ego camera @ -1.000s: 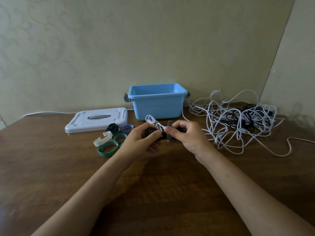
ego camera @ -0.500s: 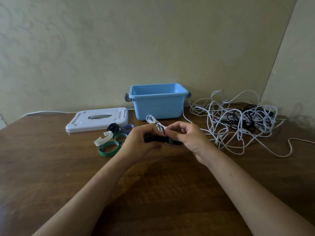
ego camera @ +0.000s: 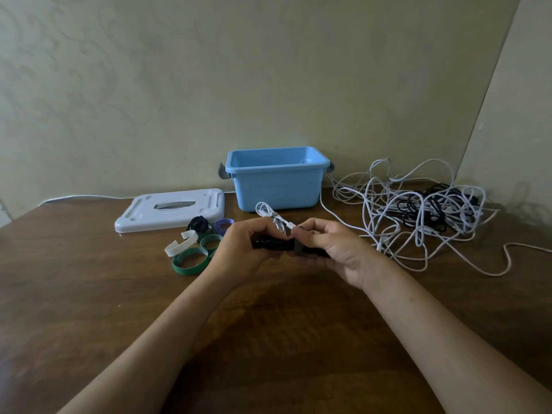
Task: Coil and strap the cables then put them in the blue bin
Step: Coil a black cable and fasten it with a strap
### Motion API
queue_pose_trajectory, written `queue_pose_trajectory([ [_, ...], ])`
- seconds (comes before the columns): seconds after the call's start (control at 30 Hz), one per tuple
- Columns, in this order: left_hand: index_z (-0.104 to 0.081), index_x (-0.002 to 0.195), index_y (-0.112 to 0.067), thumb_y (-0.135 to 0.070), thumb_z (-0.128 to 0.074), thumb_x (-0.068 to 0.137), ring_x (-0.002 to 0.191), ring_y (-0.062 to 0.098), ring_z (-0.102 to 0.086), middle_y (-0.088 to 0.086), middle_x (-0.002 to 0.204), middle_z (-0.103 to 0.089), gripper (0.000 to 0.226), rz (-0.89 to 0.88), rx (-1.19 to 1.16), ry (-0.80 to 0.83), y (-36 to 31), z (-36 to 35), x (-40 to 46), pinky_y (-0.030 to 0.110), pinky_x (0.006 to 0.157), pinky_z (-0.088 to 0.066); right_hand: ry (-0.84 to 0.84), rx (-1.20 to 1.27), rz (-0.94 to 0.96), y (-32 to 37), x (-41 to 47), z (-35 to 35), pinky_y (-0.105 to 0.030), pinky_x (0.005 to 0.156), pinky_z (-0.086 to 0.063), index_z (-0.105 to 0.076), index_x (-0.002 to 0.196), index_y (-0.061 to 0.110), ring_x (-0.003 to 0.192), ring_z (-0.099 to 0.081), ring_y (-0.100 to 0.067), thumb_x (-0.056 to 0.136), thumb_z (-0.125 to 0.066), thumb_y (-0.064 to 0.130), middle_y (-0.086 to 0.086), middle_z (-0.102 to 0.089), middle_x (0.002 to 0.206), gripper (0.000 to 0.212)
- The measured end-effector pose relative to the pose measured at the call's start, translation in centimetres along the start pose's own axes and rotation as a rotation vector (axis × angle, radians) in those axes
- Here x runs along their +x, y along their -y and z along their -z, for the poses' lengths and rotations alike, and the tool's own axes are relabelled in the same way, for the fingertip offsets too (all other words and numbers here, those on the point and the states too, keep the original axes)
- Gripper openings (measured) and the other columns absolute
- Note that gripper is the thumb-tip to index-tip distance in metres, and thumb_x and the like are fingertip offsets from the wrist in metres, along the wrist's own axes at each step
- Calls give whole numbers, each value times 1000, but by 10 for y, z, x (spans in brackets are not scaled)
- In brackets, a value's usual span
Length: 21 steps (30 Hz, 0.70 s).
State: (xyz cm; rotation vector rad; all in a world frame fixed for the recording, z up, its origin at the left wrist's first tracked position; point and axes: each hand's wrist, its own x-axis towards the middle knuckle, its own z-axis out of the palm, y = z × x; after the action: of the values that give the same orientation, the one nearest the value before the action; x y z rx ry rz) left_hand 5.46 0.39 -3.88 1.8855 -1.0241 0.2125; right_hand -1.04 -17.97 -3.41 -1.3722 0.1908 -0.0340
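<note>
Both hands meet above the middle of the wooden table (ego camera: 89, 309); the left hand (ego camera: 243, 249) curls its fingers round one end of a black coiled cable (ego camera: 273, 244), and the right hand (ego camera: 334, 249) grips the other end, its thumb and forefinger pinching a dark strap (ego camera: 297, 246) wrapped about the bundle; a small white coiled cable (ego camera: 270, 215) pokes up between the two hands, though which hand holds it cannot be told. The blue bin (ego camera: 276, 186) stands open just behind the hands, against the wall, grey latches at its sides; its white lid (ego camera: 170, 209) lies flat to the left of it. Loose straps lie near the left hand: a large green loop (ego camera: 189, 261), a smaller green loop (ego camera: 209, 242), a white strip (ego camera: 180, 244), a black one (ego camera: 197, 225) and a purple one (ego camera: 223, 225). To the right of the bin sprawls a tangle of white and black cables (ego camera: 424, 213), one white strand trailing off toward the right edge. No brand, label or writing can be read on anything.
</note>
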Motion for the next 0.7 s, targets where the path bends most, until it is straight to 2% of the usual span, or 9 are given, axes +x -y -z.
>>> queue_pose_trajectory([
  [0.1,-73,87,-22,-2,-84,73,89,-2,-66,-17,92,-69,26,-56,89,-25,6,-1,2,10,73,-50,2,7,12,0,0,1,-34,74,-62,-69,87,12,92,-74,-18,75,-80,15,-9,-76,104,16],
  [0.27,-74,84,-12,-7,-82,78,76,9,-63,-5,87,-67,11,-228,184,-53,11,-4,3,19,64,-51,25,1,-6,0,-2,0,-38,80,-63,-69,86,13,89,-74,-18,72,-80,18,-9,-77,101,19],
  [0.33,-74,84,-11,-6,-82,79,75,10,-63,-4,86,-66,10,-270,185,-63,10,-4,3,21,64,-52,43,-2,-28,0,-3,0,-39,84,-62,-69,92,13,90,-74,-18,73,-80,17,-10,-76,102,22],
  [0.43,-75,83,-10,1,-81,77,78,11,-64,-2,88,-66,14,-311,208,-64,11,-5,2,31,65,-54,108,27,-110,2,-4,1,-41,87,-62,-69,113,12,96,-74,-21,81,-77,11,-11,-75,113,33],
  [0.53,-75,81,-11,5,-81,75,81,12,-65,-2,90,-67,19,-319,215,-48,11,-6,2,35,66,-55,160,58,-190,4,-7,2,-38,84,-61,-68,118,14,85,-73,-17,77,-75,9,-8,-74,105,42],
  [0.63,-75,81,-12,-1,-83,76,83,12,-66,-3,90,-67,14,-314,180,-31,9,-9,0,36,67,-56,145,103,-210,5,-8,1,-30,71,-58,-70,105,17,76,-73,-17,73,-73,4,-5,-76,90,35],
  [0.7,-75,80,-12,-5,-83,76,82,11,-66,-3,90,-67,12,-315,173,-17,6,-11,-1,34,68,-56,109,103,-211,4,-6,2,-28,68,-52,-70,99,17,78,-71,-20,78,-68,-5,-7,-76,86,30],
])
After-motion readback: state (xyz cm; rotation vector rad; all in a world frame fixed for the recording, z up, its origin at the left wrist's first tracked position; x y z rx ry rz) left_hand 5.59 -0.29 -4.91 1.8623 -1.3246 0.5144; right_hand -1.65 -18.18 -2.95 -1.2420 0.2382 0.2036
